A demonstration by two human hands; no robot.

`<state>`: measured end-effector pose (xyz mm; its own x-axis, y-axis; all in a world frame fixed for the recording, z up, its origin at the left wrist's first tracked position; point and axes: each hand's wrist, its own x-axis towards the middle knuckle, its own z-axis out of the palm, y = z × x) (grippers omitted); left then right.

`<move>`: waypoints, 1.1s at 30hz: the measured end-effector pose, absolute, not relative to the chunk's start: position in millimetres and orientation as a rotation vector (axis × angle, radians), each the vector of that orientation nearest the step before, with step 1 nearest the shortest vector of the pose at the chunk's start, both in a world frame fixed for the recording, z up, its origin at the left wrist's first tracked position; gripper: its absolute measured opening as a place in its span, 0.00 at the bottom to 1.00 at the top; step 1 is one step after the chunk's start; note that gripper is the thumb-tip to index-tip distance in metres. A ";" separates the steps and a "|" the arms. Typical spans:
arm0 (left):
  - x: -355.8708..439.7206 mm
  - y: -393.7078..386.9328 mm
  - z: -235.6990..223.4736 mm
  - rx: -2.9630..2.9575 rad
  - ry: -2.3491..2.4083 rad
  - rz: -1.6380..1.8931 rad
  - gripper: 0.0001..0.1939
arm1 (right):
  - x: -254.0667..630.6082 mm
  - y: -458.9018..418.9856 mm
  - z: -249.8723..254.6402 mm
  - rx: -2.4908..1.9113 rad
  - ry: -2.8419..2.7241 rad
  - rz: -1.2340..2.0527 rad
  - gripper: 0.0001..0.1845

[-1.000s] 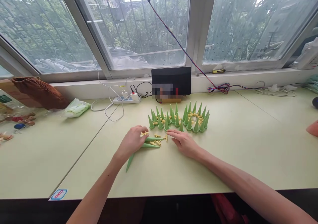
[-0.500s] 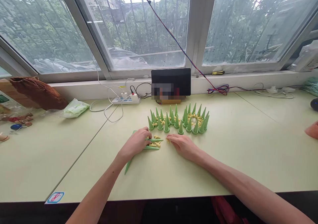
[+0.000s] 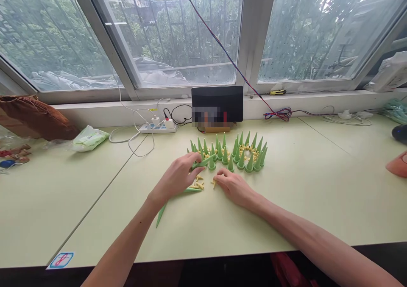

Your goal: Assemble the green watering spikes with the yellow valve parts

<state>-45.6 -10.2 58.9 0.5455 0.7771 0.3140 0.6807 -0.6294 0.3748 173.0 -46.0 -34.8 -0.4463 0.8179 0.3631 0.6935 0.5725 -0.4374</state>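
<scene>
My left hand [image 3: 179, 170] is closed around a green cone [image 3: 204, 163], its tip pointing to the right and slightly up, just in front of the standing cones. My right hand [image 3: 233, 187] rests on the table, fingertips pinched at a small yellow peg [image 3: 214, 183]. Between the hands lie several loose yellow pegs [image 3: 199, 185]. Beneath my left hand a green cone [image 3: 192, 190] lies on its side, and another cone [image 3: 161, 215] lies nearer the front edge. Several upright green cones [image 3: 249, 165] stand in rings, with many yellow pegs [image 3: 246, 148] among them.
Behind the cones, a black screen [image 3: 218, 102] leans by the window sill. To its left are a power strip [image 3: 159, 128] with cables and a tissue pack [image 3: 90, 138]. Farther left lies a brown bag [image 3: 41, 117]. A bundled cable [image 3: 280, 114] sits at the back right.
My left hand has lifted a green cone from the lying ones and moved it up and away towards the standing cones. My right hand stays nearly in place, fingers more bent at the yellow peg.
</scene>
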 end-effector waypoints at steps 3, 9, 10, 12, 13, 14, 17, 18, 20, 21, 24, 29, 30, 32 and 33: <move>-33.9 -10.7 37.7 2.441 1.168 0.771 0.07 | 172.6 -46.6 -31.1 -1.249 -2.261 0.330 0.09; -19.5 -16.3 4.8 2.032 1.104 0.961 0.11 | 174.1 -48.4 -29.0 -1.306 -2.279 0.359 0.07; -18.7 -17.0 3.4 1.961 1.082 0.967 0.12 | 174.6 -48.7 -29.5 -1.304 -2.276 0.362 0.07; -18.6 -17.4 2.4 1.828 1.023 0.982 0.13 | 175.5 -48.8 -31.0 -1.290 -2.250 0.383 0.07; -19.1 -17.0 2.2 1.770 0.995 0.991 0.13 | 175.8 -48.5 -31.9 -1.280 -2.224 0.401 0.07; -19.8 -16.2 2.1 1.718 0.970 0.999 0.14 | 176.0 -48.1 -32.8 -1.269 -2.189 0.421 0.08; -21.4 -13.2 1.7 1.606 0.912 1.011 0.15 | 176.2 -46.4 -35.3 -1.236 -2.049 0.453 0.07; -21.6 -12.3 1.6 1.580 0.894 1.009 0.16 | 176.1 -46.0 -35.7 -1.227 -1.998 0.451 0.07; -21.3 -11.1 1.6 1.550 0.860 1.004 0.17 | 176.0 -45.9 -35.6 -1.204 -1.905 0.440 0.06; -21.1 -10.8 1.6 1.545 0.849 1.002 0.17 | 175.8 -46.2 -35.1 -1.191 -1.865 0.438 0.06; -21.1 -10.8 0.9 1.563 0.844 0.990 0.17 | 175.4 -47.7 -32.7 -1.159 -1.787 0.442 0.07; -22.3 -13.7 0.3 1.645 0.909 0.899 0.18 | 175.4 -48.3 -31.3 -1.128 -1.794 0.427 0.08; -22.1 -14.6 0.6 1.661 0.925 0.881 0.19 | 175.5 -48.2 -31.5 -1.123 -1.805 0.418 0.08; -21.1 -16.0 1.6 1.682 0.941 0.858 0.20 | 175.6 -48.1 -31.8 -1.116 -1.824 0.399 0.08; -20.5 -16.5 2.0 1.687 0.944 0.854 0.20 | 175.6 -48.1 -31.7 -1.111 -1.833 0.390 0.08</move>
